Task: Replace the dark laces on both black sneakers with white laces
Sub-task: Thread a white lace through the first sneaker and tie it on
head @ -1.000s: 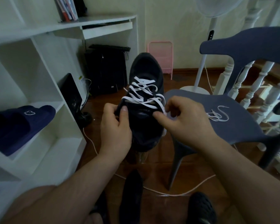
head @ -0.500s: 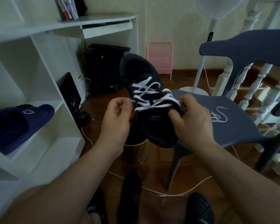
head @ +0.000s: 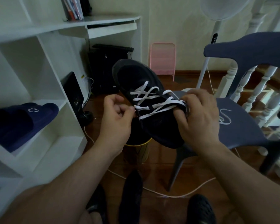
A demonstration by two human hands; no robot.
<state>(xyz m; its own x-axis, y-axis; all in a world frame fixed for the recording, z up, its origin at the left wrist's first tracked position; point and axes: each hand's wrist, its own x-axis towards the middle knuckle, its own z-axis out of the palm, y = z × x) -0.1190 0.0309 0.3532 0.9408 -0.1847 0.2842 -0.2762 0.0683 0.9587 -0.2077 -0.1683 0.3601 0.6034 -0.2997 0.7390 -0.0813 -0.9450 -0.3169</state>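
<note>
A black sneaker (head: 136, 78) is held up in front of me, toe pointing away and to the left, with a white lace (head: 152, 101) criss-crossed through its eyelets. My left hand (head: 116, 120) pinches the lace end at the shoe's left side. My right hand (head: 199, 117) grips the shoe's right collar with the thumb pressed on the tongue and lace. A second white lace (head: 225, 116) lies loose on the blue chair seat (head: 242, 131). Another black sneaker (head: 131, 196) lies on the floor below.
White shelving (head: 44, 97) stands at the left with a navy slipper (head: 19, 122) on it. A gold-rimmed stand (head: 141, 143) sits under the shoe. A fan pole (head: 205, 67), pink rack (head: 162, 59), white balusters (head: 255, 94) and a floor cable (head: 176, 195) surround the spot.
The sneaker has turned so its toe points further left and its heel swings right. My right hand moved from the lace to grip the shoe's right side; my left hand slid to the lace end.
</note>
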